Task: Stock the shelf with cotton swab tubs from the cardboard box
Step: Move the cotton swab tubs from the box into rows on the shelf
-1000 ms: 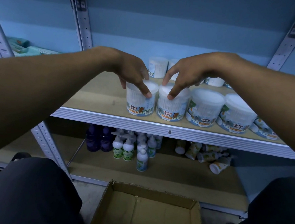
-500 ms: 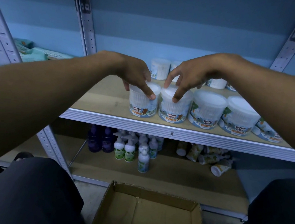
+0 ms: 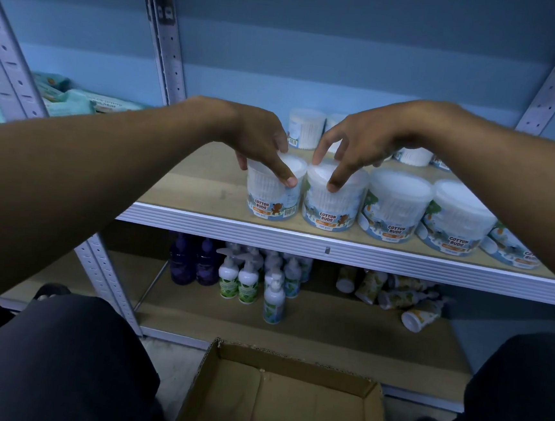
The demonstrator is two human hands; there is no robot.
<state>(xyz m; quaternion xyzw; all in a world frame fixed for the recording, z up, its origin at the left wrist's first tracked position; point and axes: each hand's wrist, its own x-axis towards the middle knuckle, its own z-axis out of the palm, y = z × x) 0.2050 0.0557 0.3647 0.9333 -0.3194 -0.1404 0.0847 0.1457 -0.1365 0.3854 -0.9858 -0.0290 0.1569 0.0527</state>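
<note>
Head view, looking down and forward at a metal shelving unit. On the wooden middle shelf (image 3: 204, 183) a row of clear, round cotton swab tubs stands along the front edge, each packed with white swabs and labelled "Cotton Buds". The left hand (image 3: 258, 141) reaches from above and grips the leftmost tub (image 3: 272, 196) at its white lid, fingers curled round the rim. The right hand (image 3: 356, 143) does the same with the second tub (image 3: 332, 205), fingertips bent down onto the lid and upper wall. These two tubs stand upright, touching each other. To the right stand two more front-row tubs (image 3: 395, 210) — and part of a fifth at the frame edge. Behind the hands, further tubs (image 3: 305, 128) stand at the back of the shelf.

On the lower shelf stand dark purple bottles (image 3: 194, 263) and white pump bottles (image 3: 238, 279) with green labels; beside them, small tubes (image 3: 396, 293) lie tumbled on their sides.

At the bottom, between the person's dark-clothed knees, an open cardboard box (image 3: 283, 402) sits on the floor — only its bare brown bottom shows inside.

On the far left, soft pale-green packets (image 3: 71, 101) lie piled on a neighbouring shelf.
</note>
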